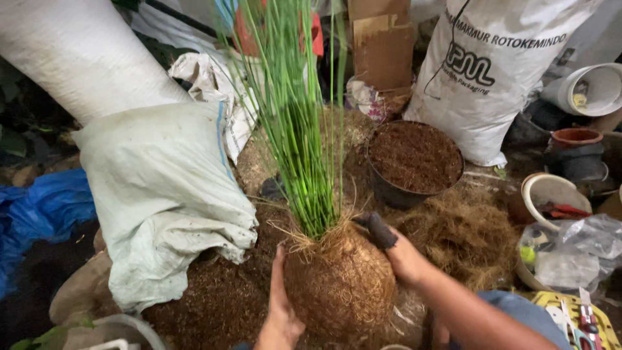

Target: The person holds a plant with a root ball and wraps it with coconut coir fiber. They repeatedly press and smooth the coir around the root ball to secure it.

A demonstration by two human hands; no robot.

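The brown fibre ball (340, 285) sits close, with tall green grass (298, 123) growing from its top. 2 hands hold it steady: the left hand (280, 304) lies flat against its side, the right hand (402, 256) cups the other side. Behind the ball stands a black pot (414, 162) of soil.

Bright overhead light, dim corners, wide-angle edge bending, sharp focus

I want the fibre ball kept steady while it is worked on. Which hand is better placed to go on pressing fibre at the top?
Probably the right hand: it sits by the fibre ball's top near the green stems; the left hand braces its side.
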